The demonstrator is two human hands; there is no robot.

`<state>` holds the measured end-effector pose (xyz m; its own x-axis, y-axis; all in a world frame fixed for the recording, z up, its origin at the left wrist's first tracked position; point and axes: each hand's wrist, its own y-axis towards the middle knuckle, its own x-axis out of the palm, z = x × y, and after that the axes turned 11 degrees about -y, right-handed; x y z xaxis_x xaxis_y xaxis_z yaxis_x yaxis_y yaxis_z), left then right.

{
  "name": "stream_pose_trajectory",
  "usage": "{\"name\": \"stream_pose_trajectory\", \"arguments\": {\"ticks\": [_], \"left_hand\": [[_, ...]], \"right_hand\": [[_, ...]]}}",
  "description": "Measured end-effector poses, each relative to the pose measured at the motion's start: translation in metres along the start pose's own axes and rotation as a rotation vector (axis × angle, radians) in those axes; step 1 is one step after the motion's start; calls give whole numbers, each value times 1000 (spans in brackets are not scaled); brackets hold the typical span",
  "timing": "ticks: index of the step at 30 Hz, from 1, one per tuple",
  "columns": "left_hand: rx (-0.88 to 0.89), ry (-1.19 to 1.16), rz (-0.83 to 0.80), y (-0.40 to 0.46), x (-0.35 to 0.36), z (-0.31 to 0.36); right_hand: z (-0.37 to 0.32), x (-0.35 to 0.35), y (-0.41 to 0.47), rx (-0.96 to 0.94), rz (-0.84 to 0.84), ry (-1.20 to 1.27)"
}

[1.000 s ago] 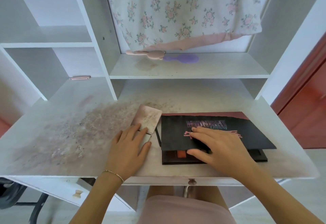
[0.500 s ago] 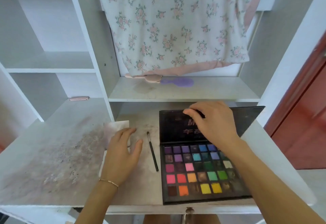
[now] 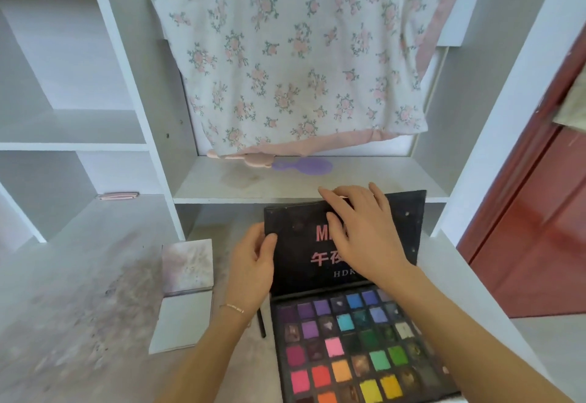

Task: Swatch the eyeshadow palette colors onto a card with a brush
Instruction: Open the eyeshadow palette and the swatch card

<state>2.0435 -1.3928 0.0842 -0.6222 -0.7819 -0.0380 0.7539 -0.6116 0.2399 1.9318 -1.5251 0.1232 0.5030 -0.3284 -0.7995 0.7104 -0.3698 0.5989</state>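
The only readable print stands on the inside of the raised black lid (image 3: 402,228) of the eyeshadow palette (image 3: 355,348). Large pink capitals begin "M", the rest hidden behind the right hand (image 3: 364,231). Below them are pink Chinese characters "午夜", also cut off by that hand, and beneath, small pale letters "HDK".

The eyeshadow palette (image 3: 358,342) holds matt, powdery pans; its black lid (image 3: 298,244) at frame centre looks like matt card, dusted with specks. The white desk (image 3: 79,323) at lower left is smooth laminate, smeared with powder. The floral cloth (image 3: 285,53) hanging above is soft fabric.
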Motion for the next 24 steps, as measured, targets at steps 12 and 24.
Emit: {"name": "stream_pose_trajectory", "arguments": {"ticks": [12,24], "left_hand": [[-222,154,-28,-8,-10,-16],[161,691,-276,8,9,-24]], "right_hand": [[-5,16,-58,-151,-294,122],[27,23,-73,8,-833,28]]}}
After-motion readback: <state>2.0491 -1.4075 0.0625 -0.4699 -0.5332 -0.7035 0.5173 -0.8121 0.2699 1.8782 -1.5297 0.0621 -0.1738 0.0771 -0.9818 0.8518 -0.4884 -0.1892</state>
